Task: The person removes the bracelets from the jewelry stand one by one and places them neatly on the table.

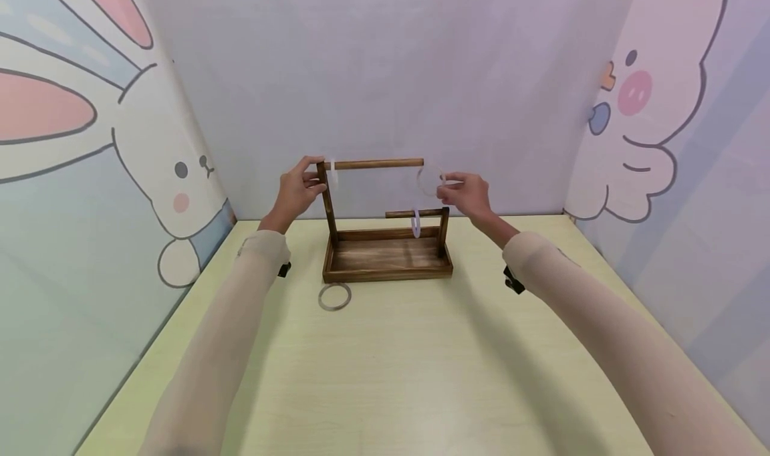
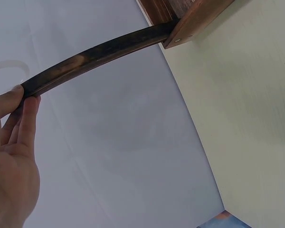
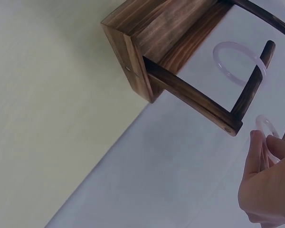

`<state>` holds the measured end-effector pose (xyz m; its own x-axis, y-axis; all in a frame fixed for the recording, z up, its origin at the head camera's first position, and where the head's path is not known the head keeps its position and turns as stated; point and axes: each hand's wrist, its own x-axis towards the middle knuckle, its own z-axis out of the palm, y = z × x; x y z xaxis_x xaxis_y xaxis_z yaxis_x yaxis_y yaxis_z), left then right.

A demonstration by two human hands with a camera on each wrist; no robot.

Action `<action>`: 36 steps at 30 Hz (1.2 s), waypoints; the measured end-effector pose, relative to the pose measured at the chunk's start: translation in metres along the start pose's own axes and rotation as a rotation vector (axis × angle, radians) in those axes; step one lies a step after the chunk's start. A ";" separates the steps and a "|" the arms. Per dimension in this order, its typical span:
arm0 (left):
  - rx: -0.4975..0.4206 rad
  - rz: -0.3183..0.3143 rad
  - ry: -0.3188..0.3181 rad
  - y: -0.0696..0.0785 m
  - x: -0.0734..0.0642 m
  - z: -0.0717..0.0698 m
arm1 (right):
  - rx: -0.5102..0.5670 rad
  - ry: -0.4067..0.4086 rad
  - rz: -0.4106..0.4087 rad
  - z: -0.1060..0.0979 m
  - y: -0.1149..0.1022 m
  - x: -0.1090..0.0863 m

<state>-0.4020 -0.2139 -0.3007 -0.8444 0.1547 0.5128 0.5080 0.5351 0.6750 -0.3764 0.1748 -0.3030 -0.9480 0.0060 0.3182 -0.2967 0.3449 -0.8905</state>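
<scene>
A dark wooden bangle stand [image 1: 388, 275] has a tall left post [image 2: 95, 57], a short right post [image 1: 443, 234] and two horizontal bars. My left hand [image 1: 295, 194] grips the tall post near its top, thumb and fingers on opposite sides. Between thumb and fingers, my right hand [image 1: 470, 195] pinches a pale pink bangle [image 3: 265, 119]. That bangle is upright by the free right end of the upper bar [image 1: 379, 164]. A white bangle [image 1: 334, 176] hangs on this bar next to the tall post. From the lower bar [image 1: 398, 214] hangs a lavender bangle [image 3: 228, 76].
On the pale table [image 1: 385, 376], a grey bangle [image 1: 334, 309] lies flat just in front of the stand's tray, toward the left. A plain wall [image 1: 385, 75] rises behind the stand. Side panels with cartoon animals [image 1: 174, 135] flank the table.
</scene>
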 end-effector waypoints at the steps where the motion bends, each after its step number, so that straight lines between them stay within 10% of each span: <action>1: 0.004 -0.001 0.000 0.001 0.000 0.000 | 0.009 -0.007 0.004 0.000 0.000 -0.001; 36: 0.010 -0.020 -0.006 0.002 0.001 0.003 | 0.088 -0.158 0.021 0.021 -0.013 -0.022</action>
<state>-0.4023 -0.2106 -0.3003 -0.8556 0.1489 0.4958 0.4891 0.5462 0.6800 -0.3541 0.1508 -0.3048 -0.9585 -0.1377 0.2498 -0.2785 0.2629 -0.9238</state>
